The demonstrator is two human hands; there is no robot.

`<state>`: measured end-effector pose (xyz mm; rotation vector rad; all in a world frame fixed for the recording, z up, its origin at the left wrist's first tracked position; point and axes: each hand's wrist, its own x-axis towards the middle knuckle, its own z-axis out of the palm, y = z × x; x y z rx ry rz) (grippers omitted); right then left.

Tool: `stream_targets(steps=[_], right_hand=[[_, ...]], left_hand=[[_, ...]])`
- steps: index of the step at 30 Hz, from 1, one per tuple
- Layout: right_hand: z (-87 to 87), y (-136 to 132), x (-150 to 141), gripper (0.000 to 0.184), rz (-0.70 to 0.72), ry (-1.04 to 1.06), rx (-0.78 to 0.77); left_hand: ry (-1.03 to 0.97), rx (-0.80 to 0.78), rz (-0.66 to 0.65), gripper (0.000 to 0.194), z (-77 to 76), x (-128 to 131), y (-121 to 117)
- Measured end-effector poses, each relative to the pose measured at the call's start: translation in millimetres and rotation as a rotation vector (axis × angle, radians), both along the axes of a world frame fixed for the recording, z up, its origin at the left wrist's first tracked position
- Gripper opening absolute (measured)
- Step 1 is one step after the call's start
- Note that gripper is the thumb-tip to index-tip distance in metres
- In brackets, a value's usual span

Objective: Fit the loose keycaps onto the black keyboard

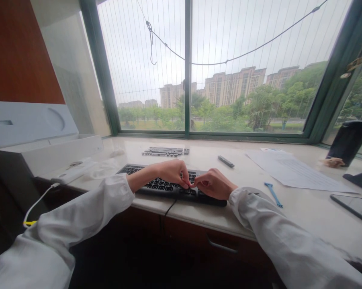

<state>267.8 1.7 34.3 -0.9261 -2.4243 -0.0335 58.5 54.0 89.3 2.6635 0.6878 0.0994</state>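
Two bare hands meet: left hand (172, 172), right hand (215, 184), fingers (185, 182) bent and drawn together over the black keyboard's (164, 186) front keys; from my end I cannot tell whether they pinch anything. Keyboard lies along the counter's (244, 174) front edge, a gap behind it before dark key-like pieces (167, 151). Glossy white top reaches the green-framed window (138, 80). Sleeves (90, 212): wrinkled white cloth.

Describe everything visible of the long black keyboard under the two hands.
The long black keyboard looks plastic, with rows of dark, squarish key positions outlined in pale. It lies flat near the front edge of the pale, glossy countertop; a thin dark cable hangs over that edge. The bare left hand and bare right hand meet over its right half, fingertips apparently touching it, hiding some keys.
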Motion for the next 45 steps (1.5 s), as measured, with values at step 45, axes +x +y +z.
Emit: stream_targets(steps=[45], right_hand=[[-0.1, 1, -14, 0.032, -0.155, 0.147, -0.364]], left_hand=[[-0.409, 0.451, 0.346, 0.03, -69.0, -28, -71]])
